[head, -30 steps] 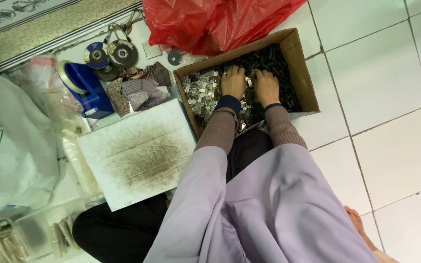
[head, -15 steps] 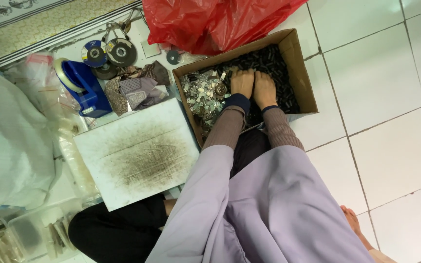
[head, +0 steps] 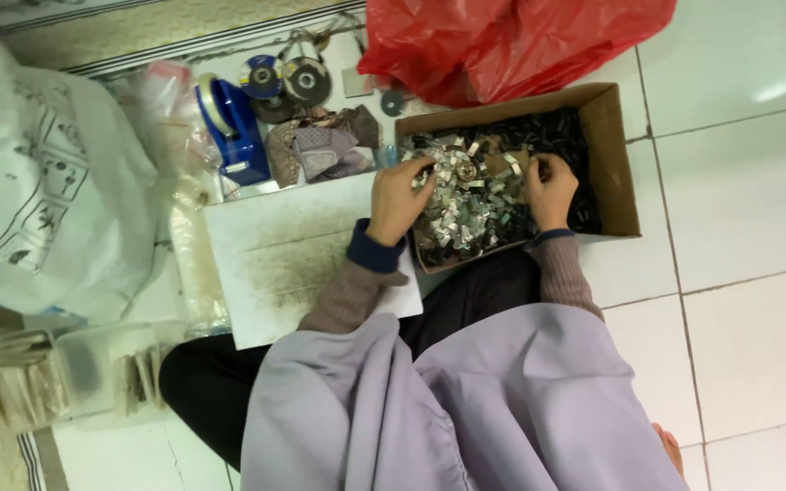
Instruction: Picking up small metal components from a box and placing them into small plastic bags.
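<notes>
A brown cardboard box [head: 613, 145] lies on the tiled floor in front of me, filled with small silvery metal clips [head: 470, 214] and dark pieces [head: 557, 132]. My left hand [head: 398, 198] rests at the box's left edge, fingers curled into the silvery clips. My right hand [head: 549, 189] is inside the box over the pile, fingers bent among the pieces. Whether either hand grips a piece is hidden by the fingers.
A dusty white board [head: 288, 255] lies left of the box. Behind it are a blue tape dispenser [head: 234, 127], grinding discs [head: 307, 80], a crumpled cloth [head: 325, 150] and a red plastic bag [head: 502, 41]. A large white sack [head: 38, 191] sits far left.
My hands, close together in the middle of the box before, have spread apart; the left one moved to the box's left edge. The camera view has shifted closer.
</notes>
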